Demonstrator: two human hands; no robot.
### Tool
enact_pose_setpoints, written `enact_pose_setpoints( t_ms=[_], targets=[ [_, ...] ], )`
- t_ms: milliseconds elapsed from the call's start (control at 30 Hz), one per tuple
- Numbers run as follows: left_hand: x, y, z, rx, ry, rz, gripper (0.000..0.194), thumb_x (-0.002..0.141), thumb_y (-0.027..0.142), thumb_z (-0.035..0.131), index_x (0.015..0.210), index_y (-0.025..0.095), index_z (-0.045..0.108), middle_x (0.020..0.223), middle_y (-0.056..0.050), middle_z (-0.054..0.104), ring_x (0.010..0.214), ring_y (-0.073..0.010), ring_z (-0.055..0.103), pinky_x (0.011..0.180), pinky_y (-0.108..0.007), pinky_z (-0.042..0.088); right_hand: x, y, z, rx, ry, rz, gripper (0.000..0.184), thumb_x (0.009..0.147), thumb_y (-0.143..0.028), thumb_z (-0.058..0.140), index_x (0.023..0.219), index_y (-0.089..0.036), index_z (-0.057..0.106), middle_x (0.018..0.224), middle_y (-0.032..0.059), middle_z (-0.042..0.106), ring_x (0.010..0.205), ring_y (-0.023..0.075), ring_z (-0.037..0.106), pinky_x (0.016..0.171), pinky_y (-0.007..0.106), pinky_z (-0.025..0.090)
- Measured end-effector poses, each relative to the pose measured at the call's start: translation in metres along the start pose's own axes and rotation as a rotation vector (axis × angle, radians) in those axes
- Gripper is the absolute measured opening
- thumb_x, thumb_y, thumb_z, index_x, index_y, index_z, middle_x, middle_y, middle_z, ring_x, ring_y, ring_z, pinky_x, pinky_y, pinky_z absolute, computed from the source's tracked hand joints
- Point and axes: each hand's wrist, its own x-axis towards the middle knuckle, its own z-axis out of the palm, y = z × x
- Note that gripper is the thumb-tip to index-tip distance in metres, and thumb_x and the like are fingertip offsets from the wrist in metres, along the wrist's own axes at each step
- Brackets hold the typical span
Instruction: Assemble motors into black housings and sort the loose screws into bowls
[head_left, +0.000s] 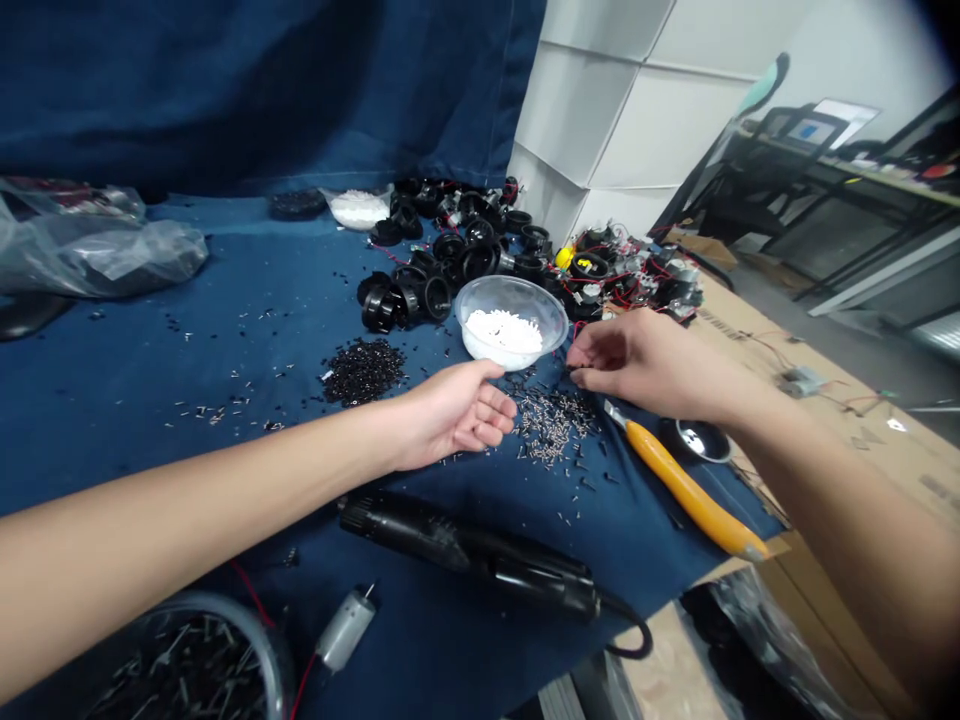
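My left hand (469, 410) is palm up in front of the clear plastic bowl (551, 335), which contains small white pieces (504, 332). Its fingers curl loosely, the thumb stands apart near the bowl's base, and I see nothing in the palm. To the bowl's right, my right hand (637, 365) is closed in a pinch. Something small and dark shows at its fingertips, too little to name. Below and between the hands lies a heap of small screws (551, 425). A pile of tiny black parts (365, 372) is left of the bowl.
A black electric screwdriver (469, 550) lies in front, beside a small motor (346, 628) and a tub of screws (277, 660). An orange-handled knife (690, 485) is at right. Black round housings (405, 298) and wired motors (637, 275) are heaped behind. Plastic bags (112, 250) rest at left.
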Motion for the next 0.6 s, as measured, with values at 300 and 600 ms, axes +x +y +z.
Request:
enact_pose_setpoints(
  t_ms=[300,600],
  targets=[
    [-0.009,-0.006,0.016,-0.229,-0.163,0.051,0.061,0.1,0.048,0.022,0.077,0.01,0.063,0.057,-0.007,0.062,0.047,-0.0101,0.056,0.04,-0.016,0.034,-0.028,-0.069,0.018,0.44,-0.109,-0.24,0.014,0.085,-0.013,0.059,0.09,-0.018,0.071,0.074,-0.0018,0.072,0.063,0.0116,0.068,0.062,0.021,0.055],
    [-0.063,-0.005,0.008,-0.255,-0.164,-0.1,0.063,0.097,0.054,0.031,0.058,0.011,0.055,0.045,0.0,0.043,0.035,-0.003,0.026,0.035,-0.015,0.011,-0.037,-0.03,0.009,0.305,0.31,-0.084,0.021,0.092,-0.034,0.056,0.091,-0.019,0.071,0.085,0.0039,0.073,0.076,0.0177,0.069,0.07,0.03,0.054]
  ],
)
